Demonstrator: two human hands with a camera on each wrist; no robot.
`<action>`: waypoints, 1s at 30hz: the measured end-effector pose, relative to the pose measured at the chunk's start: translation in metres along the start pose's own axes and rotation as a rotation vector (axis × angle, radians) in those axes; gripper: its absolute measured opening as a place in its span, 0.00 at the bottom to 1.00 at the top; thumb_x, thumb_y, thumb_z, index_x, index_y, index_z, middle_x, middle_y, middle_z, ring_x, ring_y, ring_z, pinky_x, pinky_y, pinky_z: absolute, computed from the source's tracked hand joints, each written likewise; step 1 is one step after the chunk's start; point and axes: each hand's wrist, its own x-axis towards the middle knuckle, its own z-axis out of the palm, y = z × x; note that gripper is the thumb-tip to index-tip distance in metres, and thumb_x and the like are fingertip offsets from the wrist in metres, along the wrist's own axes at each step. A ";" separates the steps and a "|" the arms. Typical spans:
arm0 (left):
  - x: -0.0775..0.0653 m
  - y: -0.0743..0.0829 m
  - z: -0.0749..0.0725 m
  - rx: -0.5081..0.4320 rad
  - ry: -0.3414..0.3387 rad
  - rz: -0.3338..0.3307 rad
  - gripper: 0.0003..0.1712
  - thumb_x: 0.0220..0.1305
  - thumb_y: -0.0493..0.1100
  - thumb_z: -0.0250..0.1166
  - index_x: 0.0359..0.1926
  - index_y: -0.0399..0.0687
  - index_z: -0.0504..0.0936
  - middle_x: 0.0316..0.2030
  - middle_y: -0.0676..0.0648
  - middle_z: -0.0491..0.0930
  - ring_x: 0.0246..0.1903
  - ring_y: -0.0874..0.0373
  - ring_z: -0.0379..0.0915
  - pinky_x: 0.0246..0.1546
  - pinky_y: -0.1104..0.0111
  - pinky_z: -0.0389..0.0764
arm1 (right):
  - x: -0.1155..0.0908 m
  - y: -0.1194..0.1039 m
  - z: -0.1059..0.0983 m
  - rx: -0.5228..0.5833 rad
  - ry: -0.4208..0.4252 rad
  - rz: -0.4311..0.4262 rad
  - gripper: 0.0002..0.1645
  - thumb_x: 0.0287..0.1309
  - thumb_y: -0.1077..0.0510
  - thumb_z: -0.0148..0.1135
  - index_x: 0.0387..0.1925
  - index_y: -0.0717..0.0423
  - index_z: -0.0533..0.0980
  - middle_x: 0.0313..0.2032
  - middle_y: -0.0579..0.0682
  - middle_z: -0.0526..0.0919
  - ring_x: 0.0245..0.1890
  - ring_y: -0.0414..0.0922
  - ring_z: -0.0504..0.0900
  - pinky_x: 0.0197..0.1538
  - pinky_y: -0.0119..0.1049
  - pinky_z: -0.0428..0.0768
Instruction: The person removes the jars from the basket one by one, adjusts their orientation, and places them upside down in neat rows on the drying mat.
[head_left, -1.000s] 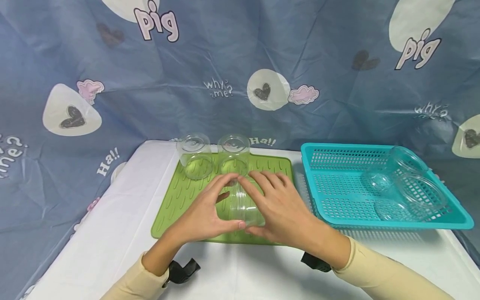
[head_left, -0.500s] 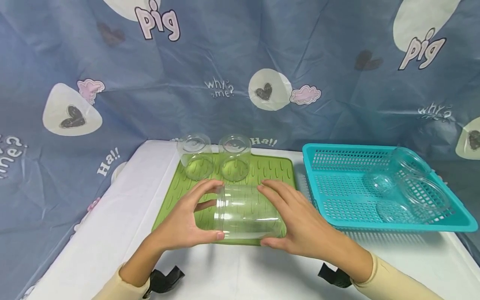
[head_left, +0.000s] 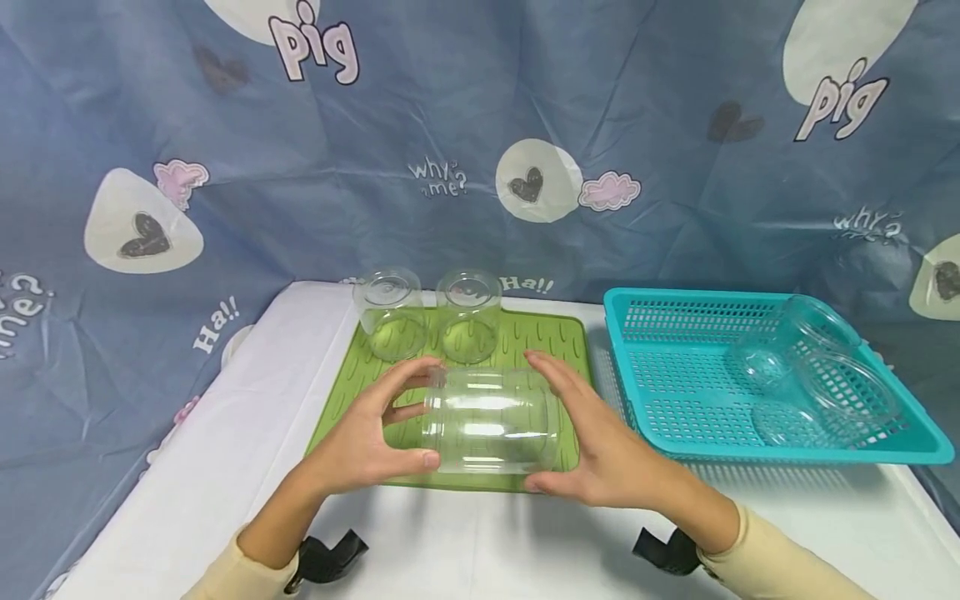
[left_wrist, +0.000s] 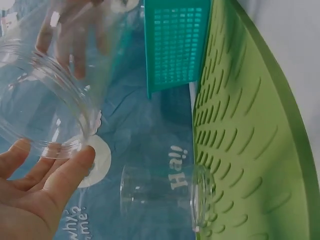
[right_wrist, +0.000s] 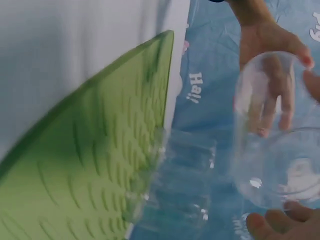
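Observation:
A clear jar with a ridged, threaded neck lies sideways in the air above the green mat, its mouth to the left. My left hand grips it around the neck, thumb on the near side and fingers on the far side. Around the base end, my right hand holds it with spread thumb and fingers. In the left wrist view the jar's ridged rim sits at the left hand's fingertips. Two more clear jars, the left jar and the right jar, stand upside down on the mat's back part.
To the right stands a turquoise perforated basket with clear jars in its right half. A white cloth covers the table. Behind hangs a blue printed curtain.
My hands have spread apart along the jar, the left hand moving left and the right hand right. More of the jar's side now shows between them. The standing jars and basket stay put.

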 end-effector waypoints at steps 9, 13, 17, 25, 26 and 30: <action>-0.004 0.001 0.005 -0.154 -0.067 -0.006 0.51 0.53 0.35 0.72 0.75 0.51 0.57 0.68 0.35 0.64 0.67 0.46 0.68 0.62 0.60 0.81 | -0.007 0.005 0.006 0.254 0.099 -0.062 0.72 0.37 0.48 0.83 0.76 0.58 0.47 0.75 0.55 0.56 0.71 0.48 0.62 0.61 0.58 0.78; -0.007 0.000 0.004 -0.172 -0.074 0.021 0.50 0.56 0.37 0.71 0.76 0.52 0.55 0.68 0.35 0.64 0.68 0.62 0.66 0.65 0.60 0.79 | -0.004 0.006 0.008 0.235 0.146 -0.144 0.69 0.37 0.46 0.83 0.74 0.63 0.53 0.73 0.57 0.60 0.69 0.48 0.65 0.60 0.47 0.81; -0.008 -0.002 0.005 -0.195 -0.073 0.044 0.50 0.56 0.37 0.70 0.77 0.50 0.54 0.69 0.33 0.62 0.69 0.64 0.64 0.66 0.59 0.78 | -0.002 0.005 0.009 0.213 0.148 -0.146 0.68 0.36 0.44 0.83 0.73 0.62 0.54 0.73 0.54 0.60 0.68 0.49 0.66 0.58 0.47 0.82; -0.006 -0.004 0.002 -0.171 -0.090 0.048 0.54 0.54 0.33 0.72 0.77 0.45 0.51 0.71 0.33 0.59 0.68 0.62 0.66 0.65 0.59 0.78 | -0.001 0.005 0.006 0.211 0.132 -0.140 0.68 0.35 0.46 0.84 0.73 0.60 0.54 0.73 0.55 0.60 0.70 0.49 0.64 0.59 0.53 0.82; -0.006 -0.004 0.002 -0.168 -0.092 0.043 0.55 0.53 0.33 0.72 0.77 0.46 0.51 0.71 0.34 0.60 0.68 0.59 0.68 0.65 0.59 0.78 | -0.001 0.005 0.006 0.206 0.130 -0.142 0.68 0.35 0.46 0.84 0.73 0.60 0.55 0.73 0.55 0.60 0.70 0.48 0.64 0.59 0.52 0.82; -0.007 -0.004 0.000 -0.132 -0.112 0.039 0.57 0.54 0.37 0.74 0.78 0.47 0.50 0.72 0.36 0.59 0.65 0.48 0.72 0.65 0.60 0.79 | -0.002 0.004 0.000 0.172 0.119 -0.150 0.68 0.34 0.46 0.84 0.73 0.60 0.55 0.72 0.54 0.60 0.71 0.45 0.63 0.59 0.46 0.80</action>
